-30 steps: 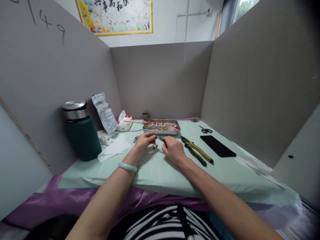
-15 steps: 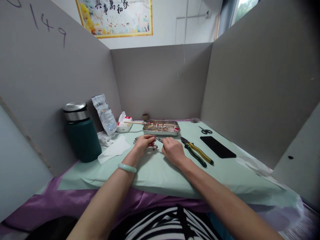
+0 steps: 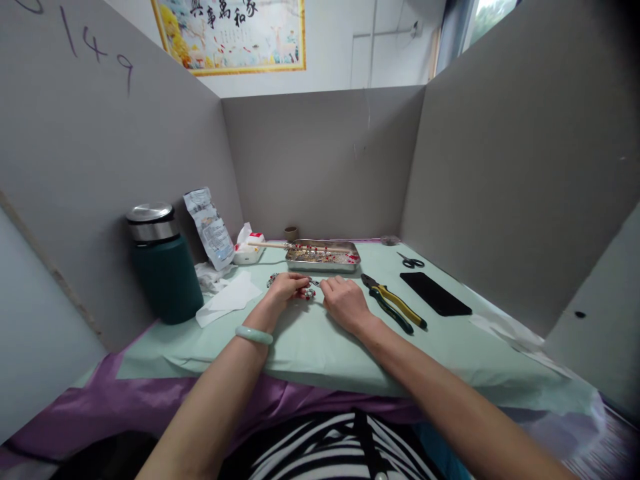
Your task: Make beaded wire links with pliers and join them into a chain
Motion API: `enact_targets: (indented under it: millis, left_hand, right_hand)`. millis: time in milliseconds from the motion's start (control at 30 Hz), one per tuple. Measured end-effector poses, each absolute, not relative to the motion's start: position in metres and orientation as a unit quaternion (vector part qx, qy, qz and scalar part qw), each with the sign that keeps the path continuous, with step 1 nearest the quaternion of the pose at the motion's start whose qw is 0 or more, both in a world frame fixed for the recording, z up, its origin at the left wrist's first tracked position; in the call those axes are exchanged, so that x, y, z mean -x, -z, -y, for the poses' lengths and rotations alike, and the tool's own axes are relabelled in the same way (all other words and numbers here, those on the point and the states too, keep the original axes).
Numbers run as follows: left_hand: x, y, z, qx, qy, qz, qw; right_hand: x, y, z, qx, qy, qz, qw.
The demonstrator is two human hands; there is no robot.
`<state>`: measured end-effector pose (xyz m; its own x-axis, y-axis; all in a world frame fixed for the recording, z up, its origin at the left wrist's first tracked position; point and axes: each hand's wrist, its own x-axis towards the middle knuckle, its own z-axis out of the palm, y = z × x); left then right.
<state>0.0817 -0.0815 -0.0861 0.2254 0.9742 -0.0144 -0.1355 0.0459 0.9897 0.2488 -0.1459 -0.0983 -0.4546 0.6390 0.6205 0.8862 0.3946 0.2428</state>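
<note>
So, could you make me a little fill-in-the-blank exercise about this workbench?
1. The left hand holds a beaded piece whose coloured beads are ____.
2. The combination pliers lying beside the right hand have one mainly dark green handle and one mainly ____ handle.
3. The pale green bangle is worn on the ____ arm.
4. Just beyond the black phone lie black-handled ____.

Missing words: red; yellow; left; scissors.

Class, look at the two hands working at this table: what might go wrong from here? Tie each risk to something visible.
1. The tool in the right hand points at the left hand, so a slip might nip a finger or mar the beadwork.
2. The stick juts past the tray's left rim; a bump could scatter the small pieces inside.
3. The pliers lie near the right wrist and might get knocked.
</note>
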Motion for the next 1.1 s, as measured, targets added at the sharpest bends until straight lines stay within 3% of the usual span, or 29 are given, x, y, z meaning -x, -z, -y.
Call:
enact_targets:
  millis: [100, 200, 333, 433, 500, 1100]
  left_hand:
    - [-0.080, 0.083, 0.083, -0.490, -0.468, -0.371, 0.635]
    - [-0.080, 0.079, 0.086, -0.485, -0.480, -0.332, 0.652]
    - [-0.082, 0.077, 0.087, -0.488, -0.476, -0.323, 0.656]
    - [-0.082, 0.076, 0.089, -0.491, -0.481, -0.318, 0.653]
    - [-0.082, 0.076, 0.091, -0.498, -0.486, -0.311, 0.647]
    - [-0.087, 0.079, 0.087, -0.573, -0.559, -0.328, 0.502]
  right_hand:
    - [-0.247, 0.098, 0.148, 0.483, 0.253, 0.795, 0.264]
    - [-0.247, 0.099, 0.148, 0.500, 0.156, 0.772, 0.362]
    - [-0.250, 0.099, 0.142, 0.490, -0.141, 0.707, 0.491]
    - [-0.251, 0.095, 0.139, 0.450, -0.384, 0.615, 0.522]
    - [-0.250, 0.093, 0.140, 0.419, -0.474, 0.569, 0.526]
    - [-0.249, 0.099, 0.137, 0.425, -0.461, 0.580, 0.521]
